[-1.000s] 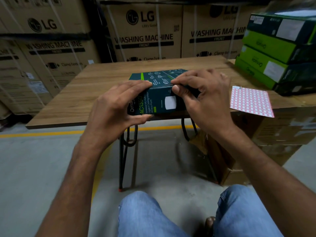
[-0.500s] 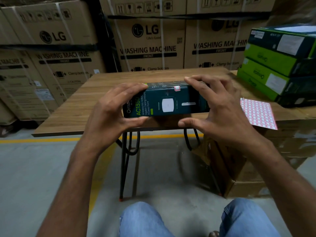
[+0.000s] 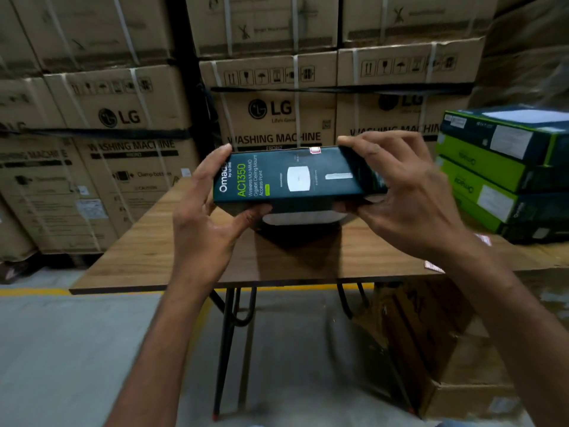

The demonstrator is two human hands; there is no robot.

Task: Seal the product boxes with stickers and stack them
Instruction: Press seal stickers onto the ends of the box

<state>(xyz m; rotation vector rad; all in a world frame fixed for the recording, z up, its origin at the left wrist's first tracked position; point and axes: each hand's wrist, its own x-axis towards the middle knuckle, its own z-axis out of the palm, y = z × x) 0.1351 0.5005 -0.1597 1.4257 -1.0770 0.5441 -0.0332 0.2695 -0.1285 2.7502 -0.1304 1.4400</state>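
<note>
One dark teal cardboard product box (image 3: pixel 292 180) is up in the air above the wooden table with black hairpin legs (image 3: pixel 147 257), its long printed side turned toward the person. Two hands carry it. The left hand (image 3: pixel 200 229) grips the left end, fingers stretched up close together along that end and thumb pressed under the bottom edge. The right hand (image 3: pixel 409 195) grips the right end, fingers curled over the top edge and thumb tucked beneath. One small red-and-white sticker (image 3: pixel 314 150) sits on the box's top edge, just beside the right fingertips. At the table's right stands one stack of green-and-dark boxes (image 3: pixel 492 167), four by my count, though the blur makes that unsure. Large brown strapped cartons (image 3: pixel 277 118) wall the back.
</note>
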